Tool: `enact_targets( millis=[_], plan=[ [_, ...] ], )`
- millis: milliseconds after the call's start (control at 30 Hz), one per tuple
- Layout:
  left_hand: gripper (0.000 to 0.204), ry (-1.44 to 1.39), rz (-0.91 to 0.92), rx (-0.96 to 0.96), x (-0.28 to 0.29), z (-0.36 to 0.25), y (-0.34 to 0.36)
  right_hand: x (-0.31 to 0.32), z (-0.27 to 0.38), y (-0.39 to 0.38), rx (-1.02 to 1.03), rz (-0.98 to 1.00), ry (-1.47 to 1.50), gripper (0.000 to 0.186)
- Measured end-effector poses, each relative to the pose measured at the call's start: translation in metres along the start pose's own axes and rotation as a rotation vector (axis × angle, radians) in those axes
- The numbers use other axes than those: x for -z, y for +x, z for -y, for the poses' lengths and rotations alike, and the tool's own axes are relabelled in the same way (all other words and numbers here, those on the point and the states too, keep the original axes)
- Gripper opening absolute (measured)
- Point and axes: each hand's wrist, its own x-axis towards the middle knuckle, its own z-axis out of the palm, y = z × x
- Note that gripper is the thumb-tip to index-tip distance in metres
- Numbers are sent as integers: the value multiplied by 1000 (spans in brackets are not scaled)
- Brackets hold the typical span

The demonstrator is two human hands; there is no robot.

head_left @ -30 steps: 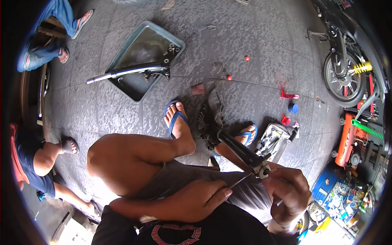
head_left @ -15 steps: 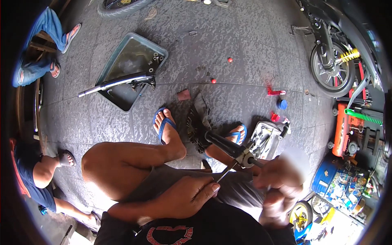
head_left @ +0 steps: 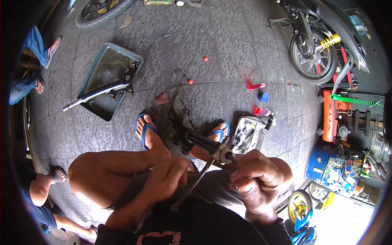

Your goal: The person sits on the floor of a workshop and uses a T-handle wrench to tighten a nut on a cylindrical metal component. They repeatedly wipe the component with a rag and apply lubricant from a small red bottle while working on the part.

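Observation:
A black tube (head_left: 200, 141) with a metal fitting (head_left: 222, 154) lies slantwise above my lap. From the fitting a metal shaft (head_left: 232, 158) runs into my right hand (head_left: 261, 177), whose fingers are closed around it. Through the fitting passes a thin rod (head_left: 196, 182), slanting down toward my shirt; its lower end is free. Beside this rod is my left hand (head_left: 165, 177), slightly blurred, with curled fingers; their inner side is hidden. A dark crumpled cloth (head_left: 179, 122) lies on the floor between my feet.
A tray (head_left: 90, 69) with a fork leg (head_left: 96, 93) and small rings lies ahead left. Right of my feet is a parts box (head_left: 248, 132); red pieces and a blue cap (head_left: 263, 97) lie beyond it. A motorcycle (head_left: 314, 45) stands far right. Other people's legs (head_left: 41, 190) show left.
My left hand has let go of the thin rod and shifted left. The rod's lower end has come into sight. My right hand shows more sharply. The whole view has shifted.

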Motion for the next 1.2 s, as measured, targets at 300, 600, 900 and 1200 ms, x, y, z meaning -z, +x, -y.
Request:
enact_targets(
  millis=[300,600,900,1200],
  plan=[
    [33,73,-214,-649,-63,23,109,-15,-11,-6,349,-121,-397,26],
    [28,251,-319,-978,-61,10,128,6,-32,-6,-34,-277,743,43],
    [30,265,-362,-987,-30,-2,139,-25,-20,22,411,-122,-564,3],
    [27,222,-283,-892,-24,-7,145,-22,-17,48,-121,-360,646,41]
  ],
)
